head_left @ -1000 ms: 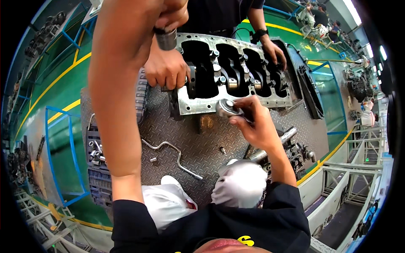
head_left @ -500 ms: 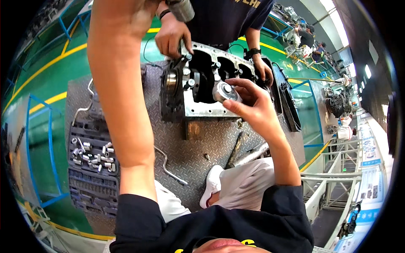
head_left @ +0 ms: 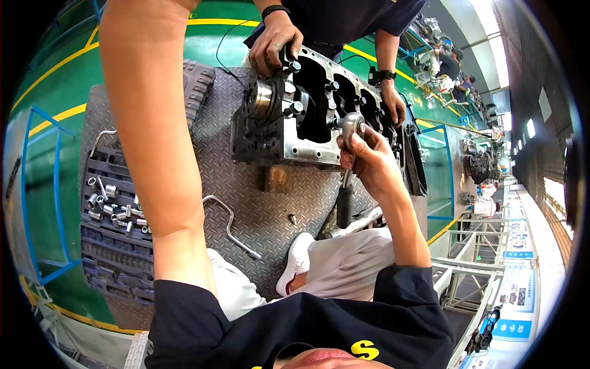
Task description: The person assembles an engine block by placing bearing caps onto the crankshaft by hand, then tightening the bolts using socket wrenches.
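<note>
My right hand is closed around a ratchet wrench just below its round head. The wrench's dark handle points down toward my knee. The head is over the near side of an engine block, beside a bolt; whether it sits on that bolt I cannot tell. Several bolts stand in the bearing caps along the block. My left forearm stretches up past the left of the block, and its hand is beyond the top edge of the picture.
Across the block, a co-worker's hand rests at its far left corner, another hand at the right. An open socket case with loose sockets lies left. A bent metal rod and a small bolt lie on the checkered metal plate.
The wrench in my right hand has swung from head-on to hanging handle-down, and its full length now shows. The view has shifted, and the grey cylinder near the top is out of sight.
</note>
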The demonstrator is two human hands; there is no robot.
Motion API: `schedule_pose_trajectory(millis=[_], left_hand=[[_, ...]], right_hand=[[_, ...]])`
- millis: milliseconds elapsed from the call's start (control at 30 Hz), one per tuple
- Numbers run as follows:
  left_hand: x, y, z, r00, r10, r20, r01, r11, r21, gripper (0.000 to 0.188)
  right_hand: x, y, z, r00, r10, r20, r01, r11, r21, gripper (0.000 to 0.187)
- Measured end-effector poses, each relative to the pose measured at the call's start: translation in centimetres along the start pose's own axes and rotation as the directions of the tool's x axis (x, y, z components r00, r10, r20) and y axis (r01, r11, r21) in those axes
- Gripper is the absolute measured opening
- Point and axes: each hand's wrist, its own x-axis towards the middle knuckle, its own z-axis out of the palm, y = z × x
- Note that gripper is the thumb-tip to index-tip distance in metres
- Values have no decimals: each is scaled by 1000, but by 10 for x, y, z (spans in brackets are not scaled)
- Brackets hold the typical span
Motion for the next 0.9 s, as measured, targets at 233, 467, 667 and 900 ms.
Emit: schedule_pose_trajectory(millis=[233,467,667,900], left_hand=[[7,-17,6,993,-118,15,119,986,-117,41],[-6,-44,22,895,-303,326,338,940,-52,38],[-28,-94,32,779,-530,336,514,846,142,38],[-68,-136,53,740,-549,389,500,836,228,39]], right_hand=[[2,6,-3,999,-17,-52,16,1000,-19,31],[1,8,2,991,-105,-87,63,919,-389,52],[0,-11,5,949,-224,-220,161,949,-272,42],[-16,-13,3,896,-380,-229,253,862,-439,50]])
